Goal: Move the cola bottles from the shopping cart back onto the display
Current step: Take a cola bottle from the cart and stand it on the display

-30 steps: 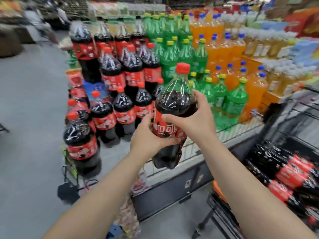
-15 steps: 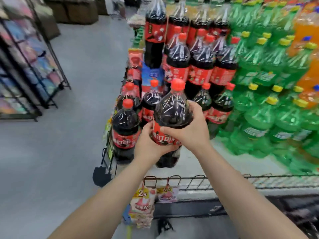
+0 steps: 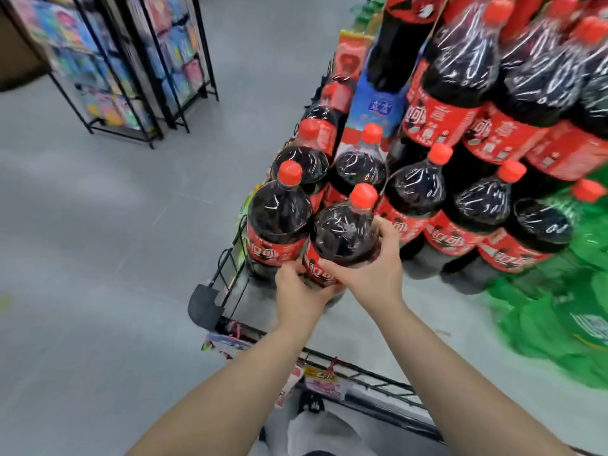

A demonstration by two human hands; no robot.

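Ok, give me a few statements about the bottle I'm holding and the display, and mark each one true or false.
1. The left hand and the right hand both grip one cola bottle. True.
2. Its cap is green. False: the cap is red.
3. A second cola bottle stands close beside it, on the aisle side. True.
4. The held bottle lies on its side. False: it is roughly upright, cap up.
5. At the far right of the display are green bottles. True.
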